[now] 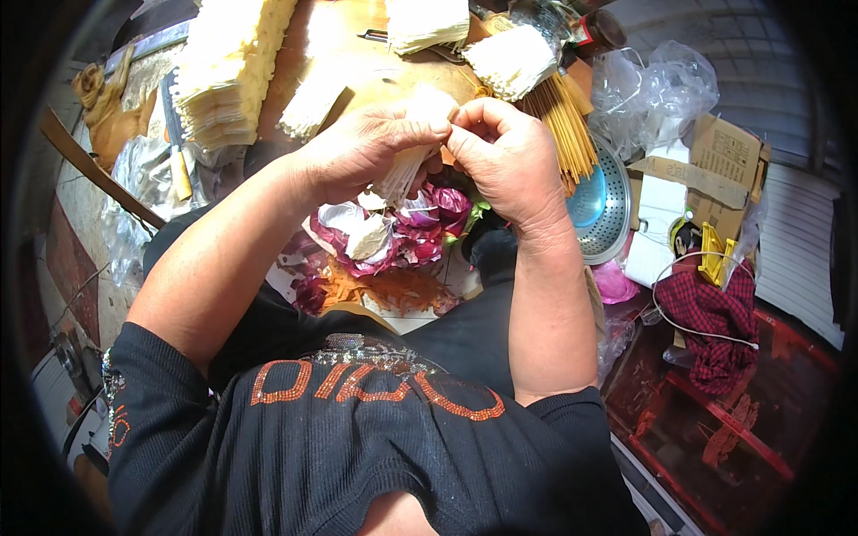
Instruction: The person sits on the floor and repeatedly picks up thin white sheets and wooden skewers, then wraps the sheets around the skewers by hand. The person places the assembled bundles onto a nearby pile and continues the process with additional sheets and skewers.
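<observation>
Above my lap, my left hand point(362, 143) is closed round a pale, thin folded sheet point(404, 174), with its layered edge hanging below the fingers. Glare washes out the top of it. My right hand point(509, 156) meets the left fingertips, thumb and forefinger pinched together; what they hold is too small to make out. Just beyond the right hand lies a bundle of thin wooden skewers point(561, 121). A white layered stack point(511, 61) rests at the bundle's far end, another stack point(427, 25) farther back. A smaller stack point(311, 105) sits behind my left hand.
A tall pile of cream sheets point(234, 76) and a knife point(175, 134) are at the left. Below my hands lie purple cabbage leaves point(429, 223) and orange shreds point(384, 288). At right are a metal colander point(612, 201), cardboard box point(719, 156) and red crate point(715, 429).
</observation>
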Action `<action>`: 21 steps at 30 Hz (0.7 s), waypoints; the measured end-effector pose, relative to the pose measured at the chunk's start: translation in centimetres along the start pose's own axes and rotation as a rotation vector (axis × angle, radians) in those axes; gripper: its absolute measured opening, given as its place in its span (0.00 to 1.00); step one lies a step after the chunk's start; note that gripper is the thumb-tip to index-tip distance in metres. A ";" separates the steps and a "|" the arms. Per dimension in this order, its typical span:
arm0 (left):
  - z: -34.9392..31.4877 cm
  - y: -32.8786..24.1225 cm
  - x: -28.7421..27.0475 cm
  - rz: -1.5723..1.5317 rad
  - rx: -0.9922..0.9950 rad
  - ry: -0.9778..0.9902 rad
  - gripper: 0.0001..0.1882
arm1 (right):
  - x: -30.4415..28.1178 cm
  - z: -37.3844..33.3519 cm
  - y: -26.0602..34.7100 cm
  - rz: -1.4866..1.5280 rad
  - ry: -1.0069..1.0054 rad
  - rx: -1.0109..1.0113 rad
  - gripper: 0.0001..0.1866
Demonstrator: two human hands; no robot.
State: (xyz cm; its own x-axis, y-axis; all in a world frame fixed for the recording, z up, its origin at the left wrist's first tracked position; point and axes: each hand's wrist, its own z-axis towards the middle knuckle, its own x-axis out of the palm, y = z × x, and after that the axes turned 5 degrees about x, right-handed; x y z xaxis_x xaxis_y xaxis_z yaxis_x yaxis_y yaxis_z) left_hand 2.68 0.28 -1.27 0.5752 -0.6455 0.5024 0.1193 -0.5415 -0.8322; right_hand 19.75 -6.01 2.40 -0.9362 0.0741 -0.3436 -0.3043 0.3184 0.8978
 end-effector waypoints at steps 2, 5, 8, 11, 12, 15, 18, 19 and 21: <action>0.0 -0.1 0.0 -0.013 -0.015 -0.012 0.17 | 0.1 0.0 -0.1 0.013 0.004 0.004 0.05; 0.0 -0.3 0.0 -0.054 -0.062 -0.047 0.15 | 0.1 0.0 -0.3 0.103 0.036 0.004 0.05; 0.0 -0.2 -0.1 -0.160 -0.091 -0.096 0.15 | -0.2 0.1 0.0 0.175 0.052 0.018 0.07; 0.2 0.0 -0.6 -0.312 -0.112 -0.064 0.15 | -0.7 0.3 0.1 0.178 0.006 0.030 0.08; 0.2 0.0 -0.7 -0.366 -0.120 -0.040 0.15 | -0.8 0.2 0.3 0.201 -0.004 0.040 0.07; 0.2 -0.2 -0.7 -0.350 -0.113 -0.051 0.16 | -0.8 0.1 0.4 0.251 0.015 0.060 0.07; 0.3 0.1 -0.9 -0.386 -0.106 -0.032 0.17 | -0.4 0.1 0.2 0.244 0.040 0.044 0.07; 0.3 0.2 -0.9 -0.391 -0.102 -0.031 0.18 | -0.3 0.0 0.2 0.234 0.045 0.034 0.07; 0.3 0.2 -0.8 -0.398 -0.095 -0.030 0.19 | -0.4 0.1 0.1 0.211 0.047 0.031 0.07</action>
State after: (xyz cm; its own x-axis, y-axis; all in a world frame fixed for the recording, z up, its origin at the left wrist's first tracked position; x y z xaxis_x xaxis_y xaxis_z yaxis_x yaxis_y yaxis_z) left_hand 2.50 0.84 -1.84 0.5228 -0.3599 0.7727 0.2632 -0.7941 -0.5479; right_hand 20.05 -5.94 2.63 -0.9859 0.0984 -0.1353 -0.0961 0.3293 0.9393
